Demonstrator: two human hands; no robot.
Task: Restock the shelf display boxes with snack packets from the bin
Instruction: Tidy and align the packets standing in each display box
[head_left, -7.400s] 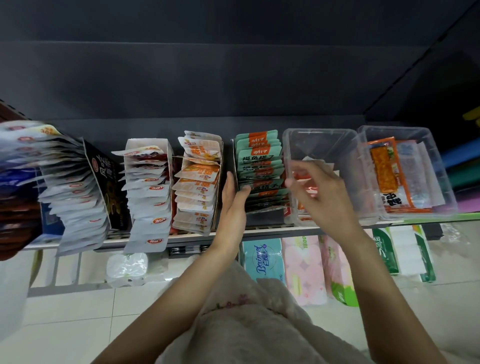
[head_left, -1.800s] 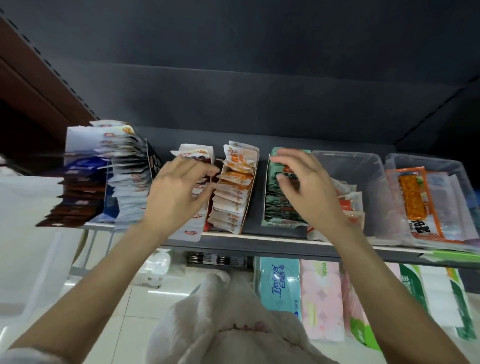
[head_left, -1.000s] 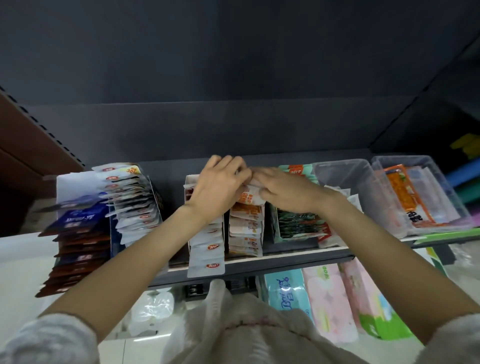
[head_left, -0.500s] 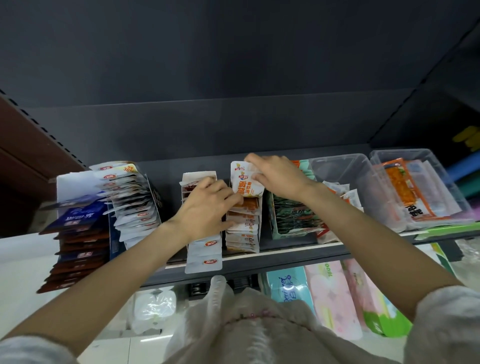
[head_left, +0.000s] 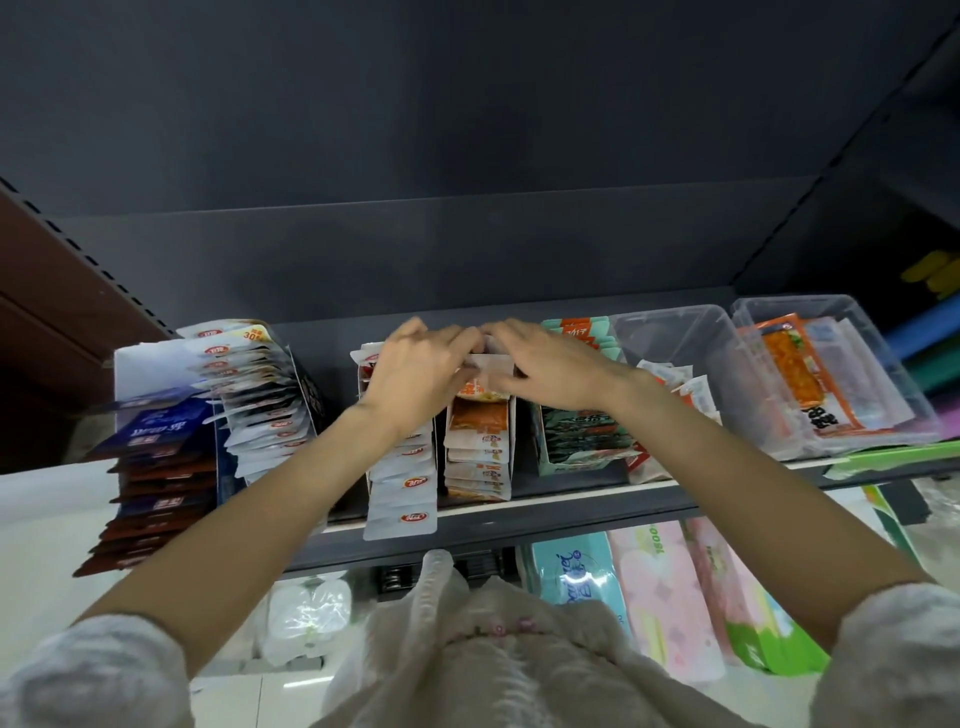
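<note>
Display boxes (head_left: 480, 447) stand left of two bins (head_left: 685, 364) on the shelf (head_left: 571, 512).

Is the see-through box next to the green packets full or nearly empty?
Nearly empty. Through the clear bin you see mostly bare plastic, with only a few white and red packets heaped at its front left corner.

Both hands (head_left: 483, 369) on orange-packet box (head_left: 480, 447)

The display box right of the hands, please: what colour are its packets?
Teal packets with orange labels; head view.
</note>
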